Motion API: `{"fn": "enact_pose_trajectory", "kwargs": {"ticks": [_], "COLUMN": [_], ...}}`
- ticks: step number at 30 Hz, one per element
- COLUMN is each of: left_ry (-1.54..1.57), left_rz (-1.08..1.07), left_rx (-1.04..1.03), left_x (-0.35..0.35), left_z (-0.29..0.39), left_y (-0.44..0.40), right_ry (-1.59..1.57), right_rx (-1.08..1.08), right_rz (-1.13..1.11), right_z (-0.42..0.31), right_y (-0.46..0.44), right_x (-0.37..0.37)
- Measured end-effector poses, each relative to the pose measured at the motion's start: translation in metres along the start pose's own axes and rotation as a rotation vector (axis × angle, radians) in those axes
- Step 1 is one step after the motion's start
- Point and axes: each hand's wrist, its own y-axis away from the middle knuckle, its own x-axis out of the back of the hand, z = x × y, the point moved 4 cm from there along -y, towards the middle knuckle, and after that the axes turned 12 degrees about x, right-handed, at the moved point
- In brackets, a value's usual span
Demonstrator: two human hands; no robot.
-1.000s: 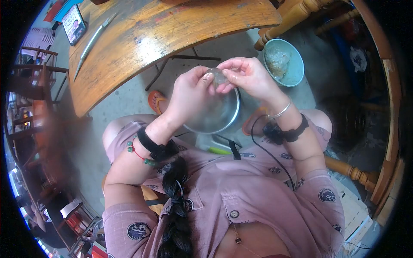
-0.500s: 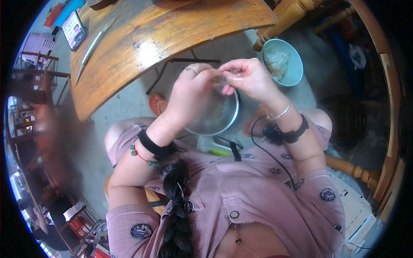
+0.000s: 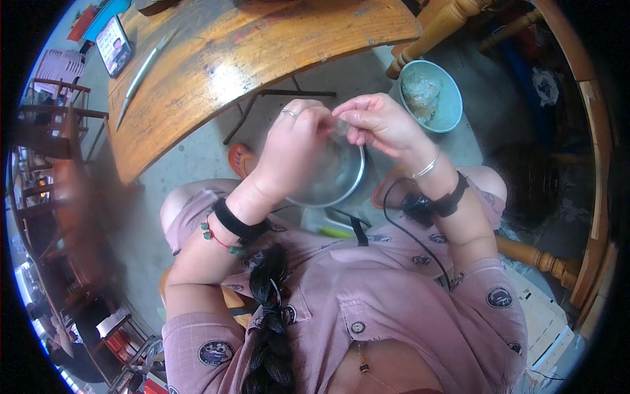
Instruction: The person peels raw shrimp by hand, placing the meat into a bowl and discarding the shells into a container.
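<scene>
My left hand point(image 3: 298, 134) and my right hand point(image 3: 380, 121) meet above a round metal-rimmed basin point(image 3: 362, 172). Between their fingertips is a small translucent piece point(image 3: 340, 126), partly covered by the fingers; what it is cannot be made out. The left fingers are curled and pinched around its left side, with the back of that hand turned up. At its right side, the right thumb and forefinger pinch together while the other fingers curl below. Under the hands, the basin's contents look hazy.
A wooden table point(image 3: 262, 46) curves across the top, bearing a phone point(image 3: 114, 47) and a slim pointed tool point(image 3: 141, 79). A light blue bucket point(image 3: 449, 108) with clear plastic-like material stands right of my hands. A black cable point(image 3: 420, 238) hangs by my right arm.
My left hand has turned so that its back faces up and its fingers cover more of the translucent piece. The right fingers have shifted slightly around it.
</scene>
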Motion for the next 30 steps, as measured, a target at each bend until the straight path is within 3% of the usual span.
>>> {"fn": "enact_pose_trajectory", "kwargs": {"ticks": [2,6,9,12,16,18,20,26,30], "left_ry": [0.002,0.028,-0.043,-0.088,0.104,0.226,0.434,0.421,0.321], "left_rz": [0.065,0.076,0.106,0.117,0.043,0.002,0.025,-0.183,-0.193], "left_rx": [0.034,0.095,0.086,0.141,0.464,0.573,0.665,0.674,0.596], "left_x": [0.0,0.001,0.003,0.007,0.002,-0.004,-0.008,-0.011,-0.011], "left_z": [-0.004,-0.01,-0.013,-0.019,-0.036,-0.042,-0.047,-0.041,-0.036], "left_y": [0.001,0.001,-0.001,-0.003,0.0,0.003,0.005,0.005,0.005], "right_ry": [-0.23,-0.258,-0.196,0.147,0.279,0.247,0.27,0.33,0.497], "right_rx": [-0.037,-0.055,-0.025,0.011,0.157,0.44,0.413,0.467,0.534], "right_rz": [0.033,0.057,0.06,0.017,0.082,0.102,0.069,0.1,0.119], "right_z": [0.013,0.019,0.018,0.006,0.011,0.001,0.0,0.004,-0.003], "right_y": [0.0,0.0,0.001,0.006,0.0,0.001,0.002,-0.002,0.0], "right_x": [0.0,0.0,-0.003,-0.02,-0.017,-0.025,-0.028,-0.018,-0.021]}}
